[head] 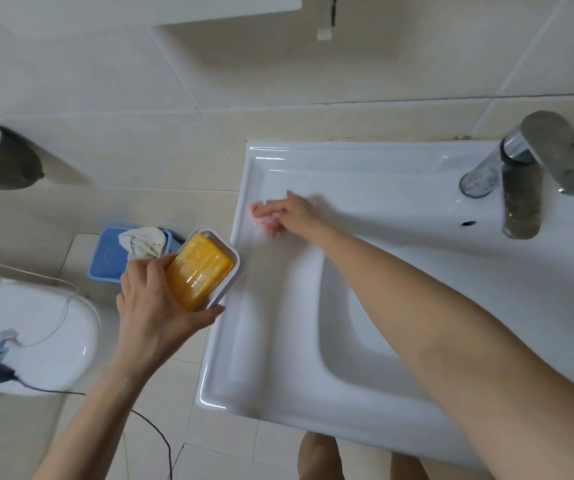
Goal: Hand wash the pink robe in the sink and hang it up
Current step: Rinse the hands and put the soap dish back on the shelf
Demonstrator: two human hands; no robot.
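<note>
Left hand (154, 306) grips the soap dish (232, 276), right hand (292, 213) outstretched, fingers extended.

White ceramic sink (278, 341), blurred pink bit (267, 221) on left ledge

No legible text, label, brand or number anywhere.

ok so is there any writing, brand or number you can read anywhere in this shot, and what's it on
No text here can be read.
On the yellow soap, lying in the soap dish that the left hand holds: faint raised marks on its top, too blurred to read.
On the tap, the sink and the power strip: no label shows.
</note>
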